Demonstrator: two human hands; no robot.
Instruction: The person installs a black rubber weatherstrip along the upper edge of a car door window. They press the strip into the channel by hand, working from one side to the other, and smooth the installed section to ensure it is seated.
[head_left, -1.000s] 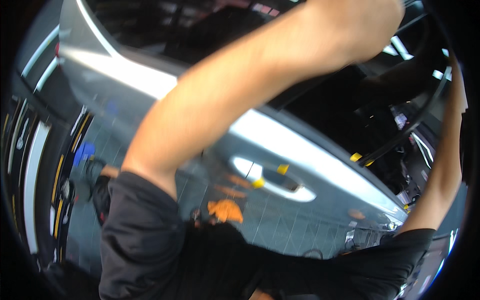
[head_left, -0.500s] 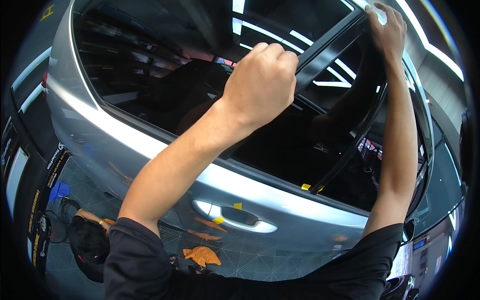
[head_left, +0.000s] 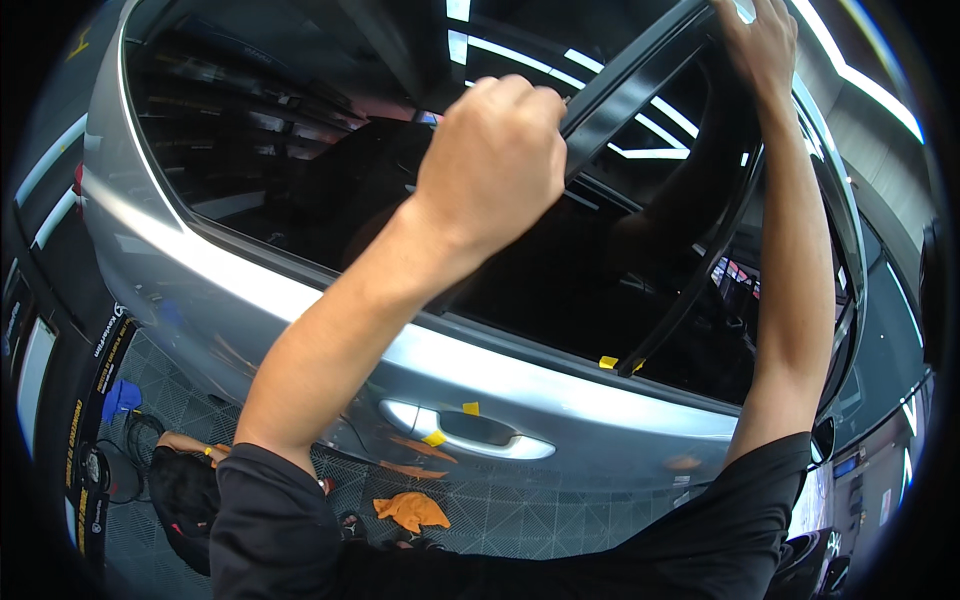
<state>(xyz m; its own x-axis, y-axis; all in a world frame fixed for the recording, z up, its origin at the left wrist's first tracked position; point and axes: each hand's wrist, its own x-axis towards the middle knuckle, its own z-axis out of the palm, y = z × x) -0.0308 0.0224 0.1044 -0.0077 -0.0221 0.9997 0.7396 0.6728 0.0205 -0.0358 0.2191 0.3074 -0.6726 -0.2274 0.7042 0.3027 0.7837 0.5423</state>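
Note:
My left hand (head_left: 495, 165) is closed in a fist beside the black door pillar (head_left: 625, 115) of a silver car. Its fingers face away, and only a tiny dark tip pokes out by the knuckles, so I cannot make out what it holds. Higher up, my right hand (head_left: 765, 50) rests at the top of the door frame with thumb and fingers apart; the fingertips run to the picture's upper edge. Dark glass of the rear window (head_left: 270, 150) spreads left of the pillar. Below are a silver door handle (head_left: 490, 440) and small yellow tape pieces (head_left: 608, 363).
An orange cloth (head_left: 412, 511) lies on the grey tiled floor (head_left: 560, 515). At lower left a person in black (head_left: 185, 495) crouches near a dark bucket (head_left: 118, 470) and a blue cloth (head_left: 121, 398). Another dark car (head_left: 885, 330) stands at the right.
My left fist has slid slightly left and down along the pillar. The view has shifted a little, and my right hand stays at the frame's top.

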